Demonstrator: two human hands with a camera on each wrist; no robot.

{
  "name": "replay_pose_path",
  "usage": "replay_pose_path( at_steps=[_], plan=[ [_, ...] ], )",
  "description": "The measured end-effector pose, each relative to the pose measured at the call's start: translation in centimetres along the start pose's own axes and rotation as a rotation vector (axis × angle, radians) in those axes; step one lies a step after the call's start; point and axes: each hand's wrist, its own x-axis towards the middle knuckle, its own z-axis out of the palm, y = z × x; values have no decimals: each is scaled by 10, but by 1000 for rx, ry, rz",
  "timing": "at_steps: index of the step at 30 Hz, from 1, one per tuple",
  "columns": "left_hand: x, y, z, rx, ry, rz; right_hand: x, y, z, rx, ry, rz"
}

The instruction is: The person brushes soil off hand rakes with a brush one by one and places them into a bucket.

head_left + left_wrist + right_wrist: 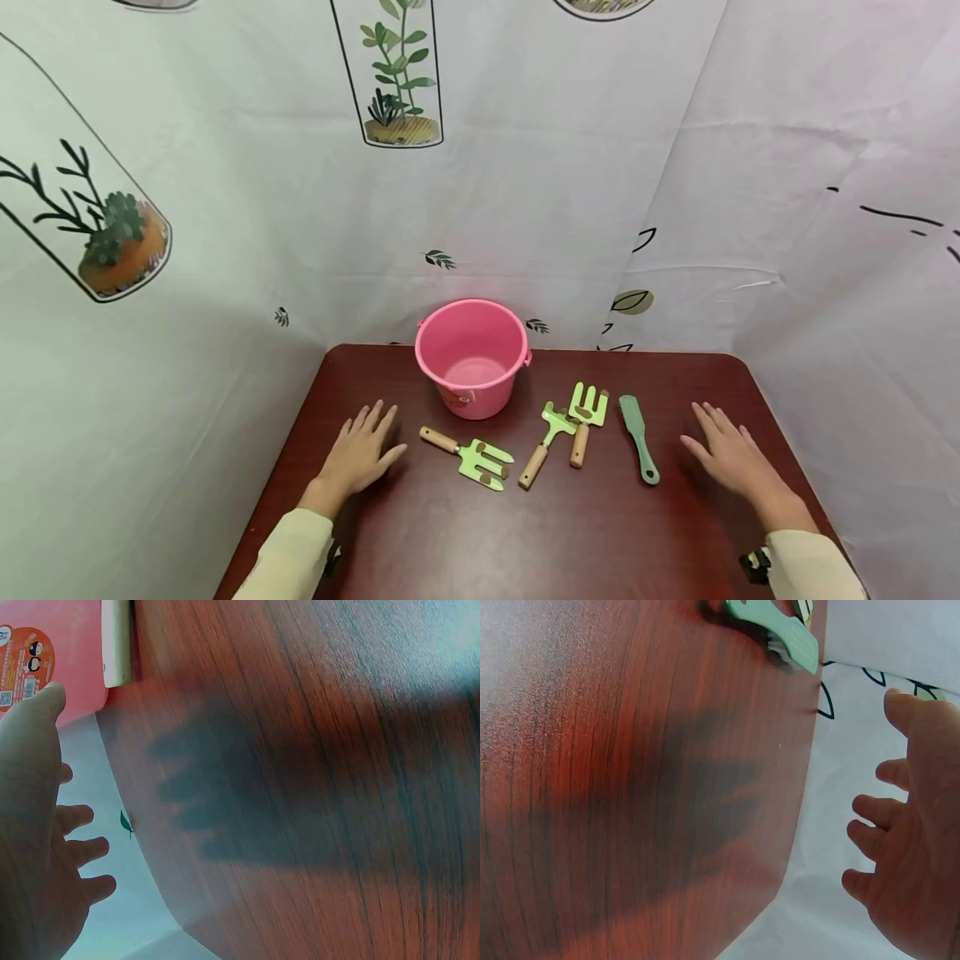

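Observation:
My left hand [358, 450] is held over the left side of the table with fingers spread, holding nothing. Nearest to it lies a green garden fork [483, 463] with a wooden handle, its tines to the right. Over the right side, my right hand [731, 454] is likewise spread and holds nothing. A green brush [637, 437] lies to its left, bristles downward in the right wrist view. Between fork and brush are a second small garden fork [590, 407] and another green tool with a wooden handle [535, 465], their heads touching or overlapping.
A pink bucket [474, 400] stands upright at the table's back edge, left of the middle. The dark red wooden table [480, 542] has rounded back corners. White cloth printed with plants [525, 208] hangs behind it and along both sides.

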Motion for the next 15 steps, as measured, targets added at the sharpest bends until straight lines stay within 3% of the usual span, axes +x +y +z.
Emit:
replay_pose_path(
  at_steps=[15],
  plan=[
    [2,18,-2,19,11,62,0,-13,8,7,-10,-21]
  ],
)
